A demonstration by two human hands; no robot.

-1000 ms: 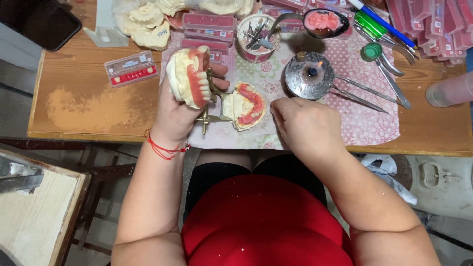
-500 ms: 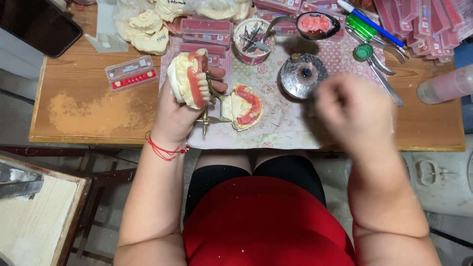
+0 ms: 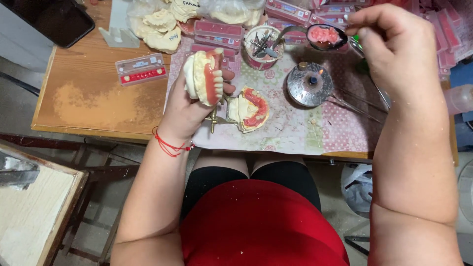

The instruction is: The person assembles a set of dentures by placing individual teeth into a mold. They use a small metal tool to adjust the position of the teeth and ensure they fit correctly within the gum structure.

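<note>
My left hand grips a cream plaster jaw cast with pink wax and a row of white teeth, held upright over the near edge of the patterned cloth. A second cast with pink wax lies on the cloth just to its right, against a brass hinge piece. My right hand is stretched to the back right. Its pinched fingertips are beside a metal spoon of pink wax. I cannot see whether it holds anything.
A round metal burner with a small flame stands mid-cloth, thin metal instruments beside it. Behind are a cup of tools, pink tooth boxes, more plaster casts. A small tooth box lies on the wooden table.
My right hand has left the near table edge and swung up and right to the spoon at the back. The left hand keeps the cast in the same place.
</note>
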